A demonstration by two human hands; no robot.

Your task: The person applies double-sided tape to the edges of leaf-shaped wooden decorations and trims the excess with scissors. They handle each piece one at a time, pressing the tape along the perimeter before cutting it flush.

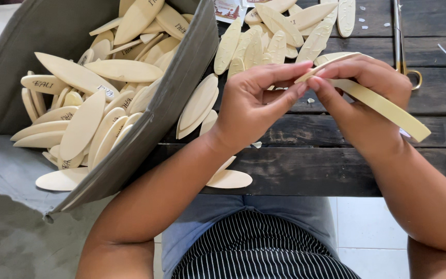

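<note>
Hands meet above the surface (305,170): my left hand (249,106) pinches a tape end, right hand (367,103) closed around the tape roll (383,106). Judged step: peeling; next calls for a steady pull.

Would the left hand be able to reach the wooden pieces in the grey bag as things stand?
Probably yes: the grey bag lies open beside the left hand, nothing between, though that hand now pinches a cream strip.
</note>
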